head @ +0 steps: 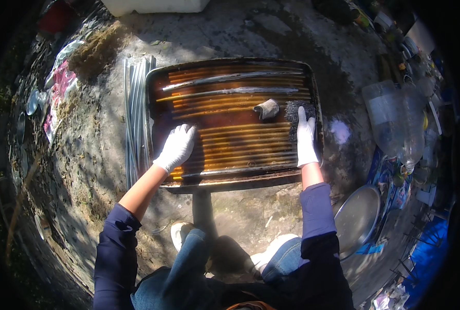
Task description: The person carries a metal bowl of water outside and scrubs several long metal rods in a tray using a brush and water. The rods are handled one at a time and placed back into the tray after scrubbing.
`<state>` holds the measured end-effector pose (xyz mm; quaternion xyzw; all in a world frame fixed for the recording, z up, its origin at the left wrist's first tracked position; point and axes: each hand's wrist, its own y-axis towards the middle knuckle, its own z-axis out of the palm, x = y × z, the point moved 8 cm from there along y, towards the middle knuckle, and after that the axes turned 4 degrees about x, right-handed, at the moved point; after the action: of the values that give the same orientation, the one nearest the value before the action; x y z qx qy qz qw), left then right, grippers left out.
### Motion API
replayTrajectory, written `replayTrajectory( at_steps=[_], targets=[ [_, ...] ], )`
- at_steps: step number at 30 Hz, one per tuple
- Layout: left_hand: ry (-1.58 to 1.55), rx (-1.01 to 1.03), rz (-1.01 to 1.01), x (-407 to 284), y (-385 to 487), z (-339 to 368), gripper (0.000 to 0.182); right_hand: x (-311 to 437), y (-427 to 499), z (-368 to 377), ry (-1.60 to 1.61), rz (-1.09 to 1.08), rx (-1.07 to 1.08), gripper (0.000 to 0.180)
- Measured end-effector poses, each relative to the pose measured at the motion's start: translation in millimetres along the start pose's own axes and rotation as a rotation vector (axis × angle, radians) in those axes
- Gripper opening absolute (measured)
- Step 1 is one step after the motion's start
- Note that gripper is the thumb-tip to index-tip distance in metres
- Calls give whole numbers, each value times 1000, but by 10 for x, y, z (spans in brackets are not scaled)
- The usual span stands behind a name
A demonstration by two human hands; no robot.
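Note:
A wide, dark-rimmed metal tray (235,186) lies on the ground before me, holding reddish-brown liquid with several long thin rods (249,141) lying in it side by side. My left hand (176,146), in a white glove, is curled over the tray's left part; what its fingers may hold is hidden. At the right end, my gloved right hand (306,137) grips a dark, fuzzy scouring pad (293,112), with its fingers over the pad's right side. A small curled piece of greyish cloth or pad (268,109) sits left of that pad. Two pale-coated rods (233,79) lie across the far part.
A bundle of bare metal rods (135,116) lies along the tray's left side. Large clear plastic bottles (385,116) and a round metal basin (357,217) are to the right. A white container (156,4) stands beyond the tray. Crumpled plastic (62,83) lies at the left.

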<state>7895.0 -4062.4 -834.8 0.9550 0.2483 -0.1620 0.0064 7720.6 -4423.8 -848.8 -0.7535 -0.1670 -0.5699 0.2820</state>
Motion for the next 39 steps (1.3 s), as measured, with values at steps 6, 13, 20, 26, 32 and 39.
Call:
replayTrajectory(
  at_steps=[6, 13, 20, 26, 32, 39],
  targets=[
    [12, 130, 56, -18, -75, -13, 17, 73, 190, -63, -902, -185, -248, 71],
    [58, 21, -8, 345, -630, -722, 10, -76, 91, 236, -1063, -184, 20, 57],
    [193, -82, -90, 672, -1296, -1300, 25, 128, -212, 511, -1216, -102, -115, 49],
    [181, -135, -163, 728, -1468, -1373, 20, 237, -232, 655, -1299, -311, -96, 40],
    [-20, -183, -202, 630, -1274, -1233, 16, -68, -89, 755, -1126, -158, 289, 43],
    [-428, -110, -289, 184, -351, -1000, 14, -46, -289, 771, 799, 306, -125, 42]
  ],
)
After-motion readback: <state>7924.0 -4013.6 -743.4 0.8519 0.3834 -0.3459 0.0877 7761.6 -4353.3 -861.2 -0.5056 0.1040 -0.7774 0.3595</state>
